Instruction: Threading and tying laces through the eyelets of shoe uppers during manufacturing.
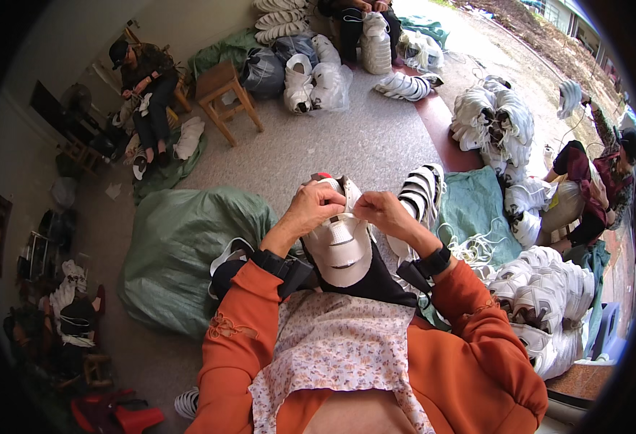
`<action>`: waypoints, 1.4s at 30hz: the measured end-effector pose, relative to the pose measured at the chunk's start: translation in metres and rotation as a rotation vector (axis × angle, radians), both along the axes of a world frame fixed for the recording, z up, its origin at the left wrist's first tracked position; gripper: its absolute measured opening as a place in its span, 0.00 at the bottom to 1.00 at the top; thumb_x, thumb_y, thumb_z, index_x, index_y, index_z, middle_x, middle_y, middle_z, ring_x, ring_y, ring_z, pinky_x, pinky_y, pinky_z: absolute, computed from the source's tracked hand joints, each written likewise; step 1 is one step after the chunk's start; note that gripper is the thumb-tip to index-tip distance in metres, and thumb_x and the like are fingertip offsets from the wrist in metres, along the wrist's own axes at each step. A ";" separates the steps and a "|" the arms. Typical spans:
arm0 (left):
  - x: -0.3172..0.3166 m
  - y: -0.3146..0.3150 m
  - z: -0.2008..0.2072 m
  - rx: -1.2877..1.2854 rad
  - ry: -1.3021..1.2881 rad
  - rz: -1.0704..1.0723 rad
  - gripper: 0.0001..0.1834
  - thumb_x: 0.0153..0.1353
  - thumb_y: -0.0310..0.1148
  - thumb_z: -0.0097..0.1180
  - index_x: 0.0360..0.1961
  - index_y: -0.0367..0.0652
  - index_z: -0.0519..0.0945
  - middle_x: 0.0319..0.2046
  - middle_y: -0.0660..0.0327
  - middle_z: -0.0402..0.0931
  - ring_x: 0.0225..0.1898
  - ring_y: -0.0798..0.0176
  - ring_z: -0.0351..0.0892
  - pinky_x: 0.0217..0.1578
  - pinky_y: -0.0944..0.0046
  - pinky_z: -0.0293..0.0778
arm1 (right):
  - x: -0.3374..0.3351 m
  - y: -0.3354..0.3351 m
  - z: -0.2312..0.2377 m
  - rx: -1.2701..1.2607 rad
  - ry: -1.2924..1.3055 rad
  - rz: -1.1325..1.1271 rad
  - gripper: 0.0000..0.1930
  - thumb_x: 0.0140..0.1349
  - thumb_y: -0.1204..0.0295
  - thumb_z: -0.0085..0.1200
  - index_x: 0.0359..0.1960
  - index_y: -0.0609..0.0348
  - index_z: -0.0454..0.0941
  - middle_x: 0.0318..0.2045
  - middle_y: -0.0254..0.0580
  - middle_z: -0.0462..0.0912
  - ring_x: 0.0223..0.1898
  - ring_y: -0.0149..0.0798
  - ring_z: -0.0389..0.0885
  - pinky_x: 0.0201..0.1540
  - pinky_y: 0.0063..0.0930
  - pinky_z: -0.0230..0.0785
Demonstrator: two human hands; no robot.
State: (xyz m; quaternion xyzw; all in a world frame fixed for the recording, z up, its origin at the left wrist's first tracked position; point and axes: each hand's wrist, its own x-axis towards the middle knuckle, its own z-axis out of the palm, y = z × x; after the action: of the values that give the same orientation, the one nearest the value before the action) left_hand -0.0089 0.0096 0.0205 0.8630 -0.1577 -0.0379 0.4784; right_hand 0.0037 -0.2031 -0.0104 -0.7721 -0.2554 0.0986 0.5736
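Here, in the head view, a seated person in orange sleeves [491, 318] and a flowered apron [343, 325] bends over one white shoe [338, 253]. It rests on the dark cloth [385, 281] across the lap, toe toward the body, opening away. The left hand [316, 206] comes in over the opening's left side, thumb and fingers drawn together on the upper's edge; the right hand [386, 213] faces it, fingertips pinching the other edge beside the tongue. Whether a lace is caught between them is too small to tell. I'd judge the shoe light, its upper soft and giving, the toe firmer, and not fragile or very slippery; pale as it is, it could show dirt. The lap seems to bear it, so the toe would make a steady hold, the edges of the opening suiting a fingertip pinch. Just beyond the right hand lies a row of nested shoes [422, 195]; right of that, loose laces [477, 249] on green cloth [477, 206]. A bulging green sack [195, 249] sits at the left. Co-workers sit left [151, 94], ahead [350, 22] and right [600, 170].
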 end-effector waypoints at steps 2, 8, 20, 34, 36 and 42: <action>0.000 0.000 0.000 0.010 -0.003 -0.011 0.08 0.51 0.27 0.64 0.34 0.41 0.85 0.30 0.67 0.72 0.31 0.72 0.67 0.32 0.73 0.66 | 0.008 0.000 0.010 -0.016 0.024 0.038 0.08 0.56 0.73 0.56 0.30 0.67 0.80 0.24 0.39 0.79 0.27 0.30 0.76 0.31 0.26 0.70; -0.002 0.000 0.000 0.048 -0.076 -0.029 0.08 0.50 0.27 0.64 0.33 0.41 0.85 0.30 0.66 0.72 0.33 0.71 0.68 0.33 0.72 0.66 | 0.038 0.002 0.026 -0.126 0.534 0.156 0.11 0.49 0.67 0.61 0.28 0.63 0.82 0.21 0.36 0.79 0.21 0.31 0.77 0.25 0.22 0.70; 0.000 -0.003 0.006 0.056 0.002 -0.019 0.08 0.49 0.28 0.64 0.32 0.41 0.84 0.29 0.66 0.72 0.30 0.72 0.69 0.31 0.71 0.68 | 0.052 -0.003 0.028 -0.087 -0.212 0.376 0.21 0.46 0.72 0.69 0.44 0.52 0.78 0.50 0.41 0.68 0.39 0.39 0.77 0.41 0.28 0.73; 0.004 0.041 0.016 0.729 -0.826 0.183 0.04 0.56 0.30 0.55 0.26 0.42 0.76 0.31 0.59 0.71 0.33 0.53 0.76 0.31 0.55 0.72 | 0.046 -0.004 0.034 -0.187 -0.442 0.274 0.13 0.57 0.62 0.60 0.41 0.52 0.78 0.39 0.38 0.76 0.35 0.41 0.79 0.37 0.31 0.72; 0.007 0.108 0.036 0.798 -0.776 0.419 0.04 0.56 0.29 0.53 0.26 0.43 0.76 0.32 0.56 0.70 0.31 0.49 0.74 0.29 0.54 0.72 | 0.043 -0.003 0.032 -0.193 -0.490 0.251 0.11 0.60 0.64 0.57 0.41 0.52 0.79 0.39 0.39 0.76 0.36 0.42 0.79 0.38 0.32 0.72; -0.051 0.316 0.109 0.940 -0.763 1.291 0.02 0.56 0.28 0.54 0.31 0.46 0.77 0.37 0.58 0.71 0.39 0.49 0.76 0.36 0.51 0.72 | 0.042 0.003 0.024 -0.224 -0.541 0.167 0.08 0.64 0.66 0.51 0.41 0.51 0.78 0.38 0.39 0.76 0.37 0.46 0.79 0.38 0.36 0.71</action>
State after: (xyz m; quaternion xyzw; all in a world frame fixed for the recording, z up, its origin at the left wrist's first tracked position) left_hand -0.0602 0.3253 0.1296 0.8448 0.2433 0.4693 -0.0832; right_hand 0.0452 -0.2003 0.0138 -0.8050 -0.4491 -0.0365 0.3859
